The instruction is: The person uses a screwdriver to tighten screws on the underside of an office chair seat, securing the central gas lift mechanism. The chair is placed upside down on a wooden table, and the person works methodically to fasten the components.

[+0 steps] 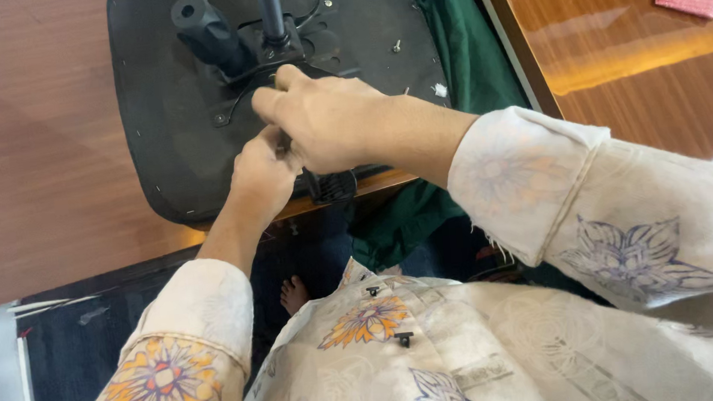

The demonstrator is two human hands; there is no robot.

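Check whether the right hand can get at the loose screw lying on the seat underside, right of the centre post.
Probably yes: the screw lies bare on the black seat base, nothing covering it, just beyond the right hand.

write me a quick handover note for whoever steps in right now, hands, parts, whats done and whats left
Left hand: closed on something small at the near edge of the mechanism plate; what it grips is hidden.
Right hand: over the left, fingers curled down at the same spot.
Chair seat: upside down on the wooden table, black mechanism plate with its gas cylinder and side knob facing up. Green cloth lies under its right side.
Done: plate sits on the seat.
Left: a loose screw lies on the seat; whether the plate is fastened cannot be told.
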